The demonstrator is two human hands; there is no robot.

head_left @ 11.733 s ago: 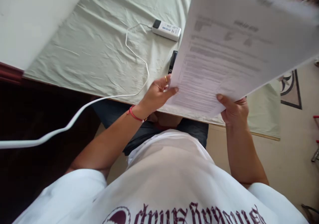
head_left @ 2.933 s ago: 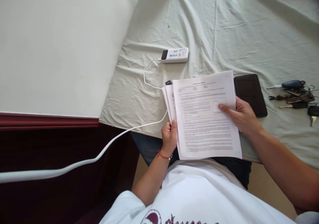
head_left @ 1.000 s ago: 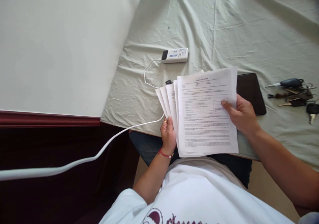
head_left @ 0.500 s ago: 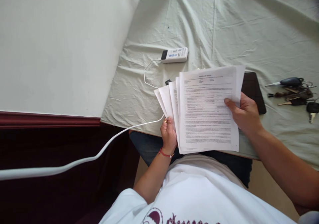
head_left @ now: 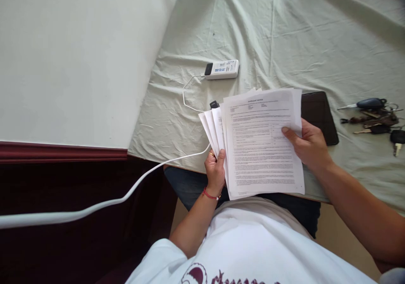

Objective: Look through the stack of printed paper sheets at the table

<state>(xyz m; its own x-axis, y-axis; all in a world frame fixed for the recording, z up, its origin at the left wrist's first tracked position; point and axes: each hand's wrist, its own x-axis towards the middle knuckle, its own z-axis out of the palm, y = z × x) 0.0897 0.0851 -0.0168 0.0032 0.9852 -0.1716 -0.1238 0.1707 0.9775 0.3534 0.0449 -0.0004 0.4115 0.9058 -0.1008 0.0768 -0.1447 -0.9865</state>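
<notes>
Fanned printed sheets (head_left: 262,149) were held over the near edge of the cloth-covered table (head_left: 303,44), the left hand (head_left: 215,172) pinching them at eight o'clock, the right hand (head_left: 311,144) pinching their edge at three. A black smartphone (head_left: 318,117) lay partly behind them at two o'clock, a key bunch (head_left: 382,119) farther off at three, a white power bank (head_left: 223,70) at eleven.

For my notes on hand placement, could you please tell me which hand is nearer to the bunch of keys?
Right: the right hand, holding the papers, is left of the bunch of keys; the left hand is farther left, holding their left edge.
</notes>
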